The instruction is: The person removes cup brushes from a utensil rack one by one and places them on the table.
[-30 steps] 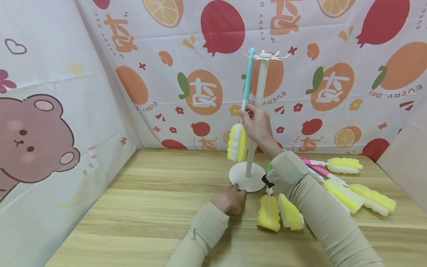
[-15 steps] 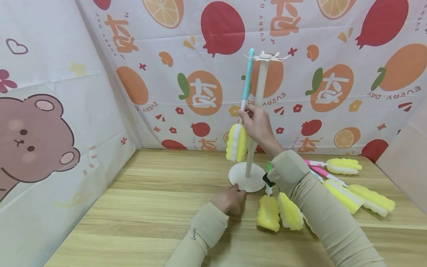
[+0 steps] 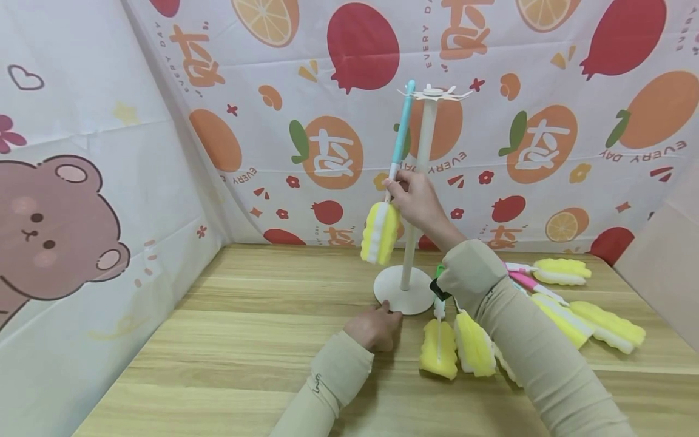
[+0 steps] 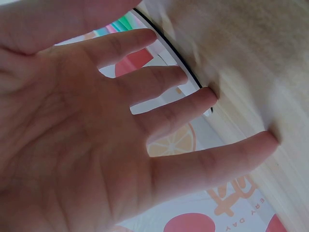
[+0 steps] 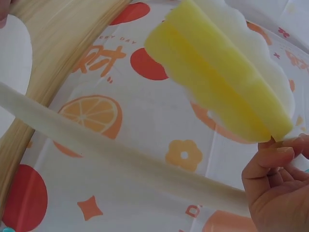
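Observation:
My right hand [image 3: 417, 197] pinches a bottle brush [image 3: 379, 233] low on its handle, just above the yellow-and-white sponge head. Its light blue handle rises to the hooked top of a white rack [image 3: 428, 136]; I cannot tell whether its tip hangs on a hook. In the right wrist view the thumb and fingers of that hand [image 5: 277, 186] close at the narrow end of the sponge. My left hand [image 3: 374, 328] rests at the near edge of the rack's round base, and the left wrist view shows its fingers [image 4: 207, 162] straight and spread, tips at the base rim and wood.
Several more sponge brushes lie on the wooden table [image 3: 246, 340] to the right, partly under the right sleeve. Among them are a brush with a green handle end [image 3: 439, 349] and a pink-handled brush [image 3: 562, 271]. A fruit-printed cloth [image 3: 333, 60] hangs behind the table.
The sponge end of the held brush has swung a little left, away from the rack's pole, with my right hand shifting slightly left too. My left hand stays at the base.

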### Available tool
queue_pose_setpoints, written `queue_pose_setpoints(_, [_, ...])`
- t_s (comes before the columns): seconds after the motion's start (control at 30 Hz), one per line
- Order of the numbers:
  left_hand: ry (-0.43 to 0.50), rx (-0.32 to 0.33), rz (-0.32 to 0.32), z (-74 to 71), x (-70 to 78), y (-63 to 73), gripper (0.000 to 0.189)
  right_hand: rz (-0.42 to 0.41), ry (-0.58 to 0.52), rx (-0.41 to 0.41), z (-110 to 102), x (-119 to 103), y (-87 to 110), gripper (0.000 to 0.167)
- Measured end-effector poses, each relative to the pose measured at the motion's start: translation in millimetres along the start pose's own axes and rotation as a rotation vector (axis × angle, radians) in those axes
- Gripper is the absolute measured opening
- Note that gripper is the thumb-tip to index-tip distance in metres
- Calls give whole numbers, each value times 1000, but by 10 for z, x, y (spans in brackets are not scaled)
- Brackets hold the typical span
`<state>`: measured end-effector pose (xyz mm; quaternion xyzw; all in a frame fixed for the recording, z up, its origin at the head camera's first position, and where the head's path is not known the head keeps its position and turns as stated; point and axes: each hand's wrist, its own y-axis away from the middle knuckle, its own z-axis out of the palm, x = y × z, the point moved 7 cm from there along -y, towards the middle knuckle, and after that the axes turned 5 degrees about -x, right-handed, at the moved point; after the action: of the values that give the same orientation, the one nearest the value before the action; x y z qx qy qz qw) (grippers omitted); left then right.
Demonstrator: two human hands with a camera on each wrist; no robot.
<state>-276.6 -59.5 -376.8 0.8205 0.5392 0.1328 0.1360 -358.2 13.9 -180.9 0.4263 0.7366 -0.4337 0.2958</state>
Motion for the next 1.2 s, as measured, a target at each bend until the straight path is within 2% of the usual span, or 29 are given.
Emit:
queue_pose_setpoints(0.23, [0, 8, 3, -5, -1, 4, 39, 35, 36, -37, 12, 3, -60, 27])
queue_pose_setpoints(0.47, [14, -14, -16, 16, -12, 1, 47, 49, 134, -80, 85, -40, -96, 26])
queue_pose_setpoints(0.87, [20, -39, -32, 23, -13, -3, 59, -10, 127, -95, 136, -20, -22, 20])
queue_pose_setpoints(1.2, [30, -49, -37, 32, -16, -13, 60, 61, 127, -109, 48, 140, 114, 23])
